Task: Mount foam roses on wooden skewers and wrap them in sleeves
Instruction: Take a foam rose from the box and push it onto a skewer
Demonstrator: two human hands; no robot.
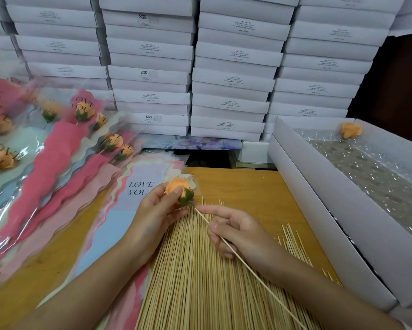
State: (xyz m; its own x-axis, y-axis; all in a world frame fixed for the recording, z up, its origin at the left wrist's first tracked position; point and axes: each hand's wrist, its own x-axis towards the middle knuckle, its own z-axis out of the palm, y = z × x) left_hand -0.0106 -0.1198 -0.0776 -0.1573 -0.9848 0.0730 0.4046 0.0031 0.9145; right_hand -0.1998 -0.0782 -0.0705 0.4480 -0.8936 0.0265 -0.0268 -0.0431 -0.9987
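Observation:
My left hand (157, 211) holds an orange foam rose (179, 187) with a green base, its base pointing down and to the right. My right hand (233, 228) pinches a wooden skewer (250, 265) whose tip meets the rose's green base. Below both hands lies a wide pile of loose skewers (200, 277) on the wooden table (255, 186). A stack of printed "LOVE YOU" sleeves (138, 184) lies just left of the rose.
Several wrapped roses in pink sleeves (55, 148) are heaped at the left. An open white box (324, 198) with a plastic tray and one orange rose (351, 130) stands at the right. Stacked white boxes (224, 75) wall off the back.

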